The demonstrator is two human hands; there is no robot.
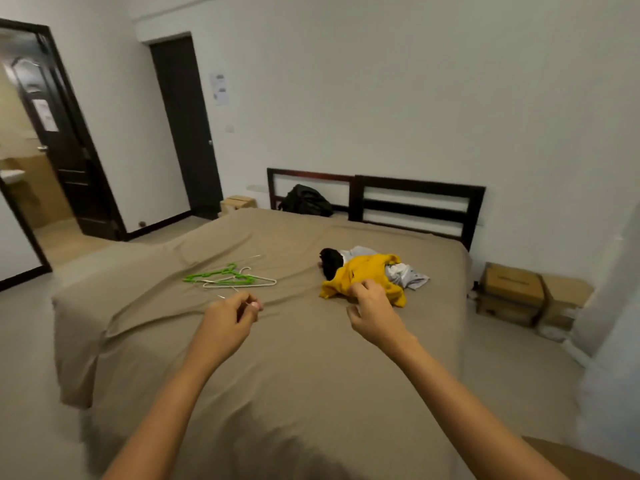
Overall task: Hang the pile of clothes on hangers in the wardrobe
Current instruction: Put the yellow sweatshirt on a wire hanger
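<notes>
Clothes pile (375,268) on bed (277,368), headboard side; my right hand (372,311) bent fingers touching yellow garment (346,276), grip unclear; my left hand (227,318) loosely curled beside hangers (230,276), hold unclear

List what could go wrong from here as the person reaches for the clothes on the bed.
1. The yellow garment lies crumpled against the black garment and the grey clothes; lifting it with the right hand may drag those along.
2. The green hangers and the white hanger overlap on the bed, so picking one up could snag the others.
</notes>
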